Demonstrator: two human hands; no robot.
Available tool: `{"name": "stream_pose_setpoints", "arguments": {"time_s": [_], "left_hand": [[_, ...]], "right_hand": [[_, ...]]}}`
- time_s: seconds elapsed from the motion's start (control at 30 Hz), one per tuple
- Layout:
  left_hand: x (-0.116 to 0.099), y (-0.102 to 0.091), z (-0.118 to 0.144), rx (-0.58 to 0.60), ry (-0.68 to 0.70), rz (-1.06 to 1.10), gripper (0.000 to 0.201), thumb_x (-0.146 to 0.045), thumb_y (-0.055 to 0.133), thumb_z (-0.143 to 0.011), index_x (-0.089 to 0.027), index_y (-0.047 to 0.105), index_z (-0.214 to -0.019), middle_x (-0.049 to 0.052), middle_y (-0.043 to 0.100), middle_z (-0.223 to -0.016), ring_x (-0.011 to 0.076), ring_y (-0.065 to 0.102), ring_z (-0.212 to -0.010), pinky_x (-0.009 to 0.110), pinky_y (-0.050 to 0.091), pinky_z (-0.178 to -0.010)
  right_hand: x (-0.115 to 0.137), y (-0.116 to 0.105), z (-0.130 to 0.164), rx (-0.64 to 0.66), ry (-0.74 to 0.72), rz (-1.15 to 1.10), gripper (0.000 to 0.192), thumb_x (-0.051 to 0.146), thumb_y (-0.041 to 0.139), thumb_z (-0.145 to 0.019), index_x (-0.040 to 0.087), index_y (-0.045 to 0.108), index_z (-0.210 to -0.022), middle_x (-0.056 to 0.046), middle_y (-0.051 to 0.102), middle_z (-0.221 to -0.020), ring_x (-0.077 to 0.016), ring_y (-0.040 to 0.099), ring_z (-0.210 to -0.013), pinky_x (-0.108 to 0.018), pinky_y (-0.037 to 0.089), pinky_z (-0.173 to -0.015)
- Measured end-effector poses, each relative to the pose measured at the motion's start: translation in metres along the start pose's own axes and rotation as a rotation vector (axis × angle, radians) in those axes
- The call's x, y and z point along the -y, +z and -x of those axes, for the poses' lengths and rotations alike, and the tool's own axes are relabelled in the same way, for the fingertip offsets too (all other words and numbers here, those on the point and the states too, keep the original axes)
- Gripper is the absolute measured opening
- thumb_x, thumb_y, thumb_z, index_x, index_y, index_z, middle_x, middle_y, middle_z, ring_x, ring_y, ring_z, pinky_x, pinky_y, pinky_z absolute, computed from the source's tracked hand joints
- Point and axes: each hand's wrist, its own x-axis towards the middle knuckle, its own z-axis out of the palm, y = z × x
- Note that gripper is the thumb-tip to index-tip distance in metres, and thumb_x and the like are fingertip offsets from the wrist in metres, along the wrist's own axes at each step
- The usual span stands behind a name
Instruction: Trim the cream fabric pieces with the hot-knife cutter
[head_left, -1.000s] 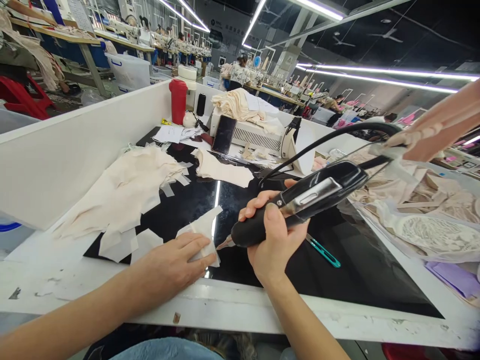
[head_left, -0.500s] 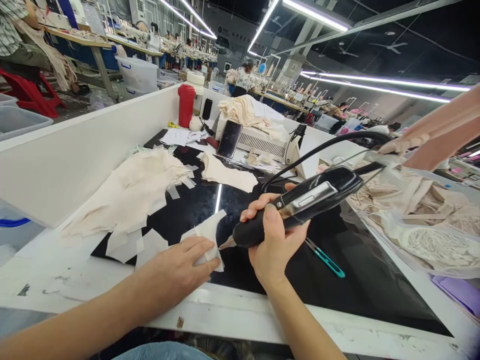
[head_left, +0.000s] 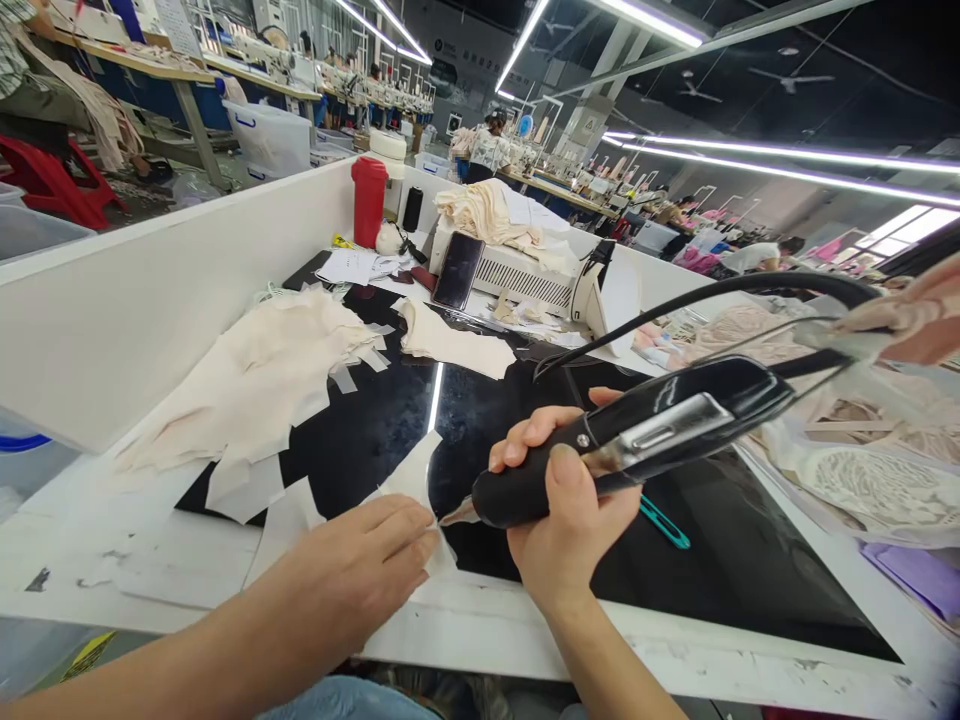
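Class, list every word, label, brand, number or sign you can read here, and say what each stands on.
No text can be read with certainty.
Back wall: lettering, too blurred.
Hanging sheet, upper left: rows of print, too small.
Loose papers: faint print, too small.
Pillar sign: a triangle shows; its inner symbol is too small.
Black corded handheld tool: no readable marking.

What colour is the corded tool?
The long corded tool is black with a silver metal plate, best seen in head view.
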Motion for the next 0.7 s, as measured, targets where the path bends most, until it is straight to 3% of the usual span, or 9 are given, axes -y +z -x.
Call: {"name": "stream_pose_setpoints", "arguments": {"time_s": [0.1, 0.27, 0.7], "left_hand": [[0.014, 0.001, -0.002, 0.014, 0.029, 0.041, 0.023, -0.008, 0.048, -0.103, -0.008, 0.068, -0.115, 0.012, 0.071, -0.109, 0.0266, 0.066, -0.105, 0.044, 0.057, -0.099], [0.029, -0.005, -0.001, 0.081, -0.037, 0.104, 0.024, -0.010, 0.048, -0.104, -0.012, 0.068, -0.117, 0.014, 0.067, -0.118, 0.0278, 0.066, -0.111, 0.044, 0.059, -0.097], [0.030, -0.009, 0.003, 0.109, -0.045, 0.157, 0.027, -0.009, 0.048, -0.103, -0.013, 0.066, -0.123, 0.016, 0.065, -0.125, 0.0306, 0.063, -0.117, 0.046, 0.059, -0.099]], "right_hand": [[0.000, 0.001, -0.001, 0.001, 0.002, -0.006, 0.040, 0.025, 0.074, -0.090, 0.029, 0.052, -0.123, 0.005, 0.062, -0.086, -0.0102, 0.062, -0.064, -0.028, 0.055, -0.059], [0.000, 0.001, -0.001, 0.008, -0.006, -0.006, 0.039, 0.025, 0.075, -0.090, 0.028, 0.053, -0.123, 0.006, 0.063, -0.086, -0.0099, 0.062, -0.064, -0.028, 0.056, -0.059], [-0.001, 0.009, -0.009, -0.049, -0.003, -0.026, 0.041, 0.024, 0.075, -0.087, 0.027, 0.052, -0.120, 0.006, 0.064, -0.082, -0.0099, 0.062, -0.060, -0.027, 0.054, -0.057]]}}
